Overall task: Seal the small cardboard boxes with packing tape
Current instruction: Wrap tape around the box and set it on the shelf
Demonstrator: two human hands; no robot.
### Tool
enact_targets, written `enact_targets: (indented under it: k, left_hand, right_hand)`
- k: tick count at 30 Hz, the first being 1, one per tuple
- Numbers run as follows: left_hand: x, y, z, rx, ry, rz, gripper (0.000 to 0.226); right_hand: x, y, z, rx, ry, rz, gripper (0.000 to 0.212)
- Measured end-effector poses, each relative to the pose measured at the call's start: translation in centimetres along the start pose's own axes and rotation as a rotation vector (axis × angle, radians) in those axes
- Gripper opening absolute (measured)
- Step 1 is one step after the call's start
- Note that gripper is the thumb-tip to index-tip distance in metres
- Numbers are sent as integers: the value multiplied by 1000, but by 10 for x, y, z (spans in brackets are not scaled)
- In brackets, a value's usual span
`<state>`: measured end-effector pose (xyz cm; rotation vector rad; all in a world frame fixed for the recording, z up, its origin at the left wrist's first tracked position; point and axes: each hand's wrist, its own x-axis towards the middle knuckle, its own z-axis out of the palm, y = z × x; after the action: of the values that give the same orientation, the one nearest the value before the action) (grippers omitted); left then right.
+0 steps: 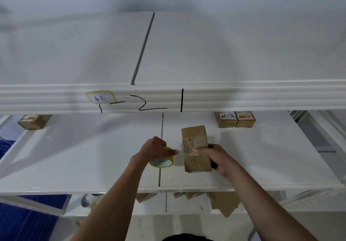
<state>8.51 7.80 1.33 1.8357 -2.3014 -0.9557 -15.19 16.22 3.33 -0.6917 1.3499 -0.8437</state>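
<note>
taping a small box on the middle shelf: risks at the strip

we see both hands working on the white shelf [74, 156] below a rail with handwritten marks. the left hand [155, 148] curls over the top of the yellow tape roll [162, 161], its grip closed around the roll, with one finger reaching towards the box. the roll sits just left of the cardboard box [195, 147], near it but seemingly not touching. the right hand [215, 156] holds the box from its right side, fingers wrapped across the top face and pressing on what looks like a clear, glossy band of tape. we cannot tell whether a strip runs from the roll to the box, since clear tape hardly shows here.

we judge the sealing of this box to be under way. if the roll is pulled sideways while the right hand's hold is light, the box may slide or tip. clear tape may also fold on itself or wrinkle, leaving the seam partly open.

two labelled boxes [235, 119] stand together at the back right, well apart from the hands, and another box [34, 122] lies at the far left. more cardboard pieces [222, 203] show on the lower shelf.
</note>
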Motion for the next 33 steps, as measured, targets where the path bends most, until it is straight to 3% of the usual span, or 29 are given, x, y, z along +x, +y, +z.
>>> enact_targets:
  k: [5,10,14,18,22,24,26,28,29,33]
  left_hand:
    - [0,10,4,-98,-39,43,50]
    - [0,12,9,-340,-42,13,53]
    - [1,12,8,-372,-40,19,55]
    - [1,9,7,-337,-5,23,51]
    - [2,8,8,-248,45,16,57]
    - [3,12,8,-186,84,11,60]
    - [3,19,8,-103,132,19,58]
    - [4,26,7,-22,146,57,43]
    - [4,29,7,10,141,79,34]
    - [3,25,10,-13,73,88,32]
  right_hand:
    - [-6,-2,0,25,-95,-3,36]
    - [-7,-5,-1,139,-150,15,47]
    - [-3,-3,1,187,-151,73,48]
    - [4,-3,7,153,-86,55,39]
    - [8,-4,11,-115,60,-36,36]
    - [8,-5,14,-156,58,-26,42]
    - [9,-5,20,-201,47,-5,62]
    - [14,0,23,-292,98,-4,92]
    - [16,2,22,-315,118,-12,94]
    - [16,-3,15,-300,90,10,53]
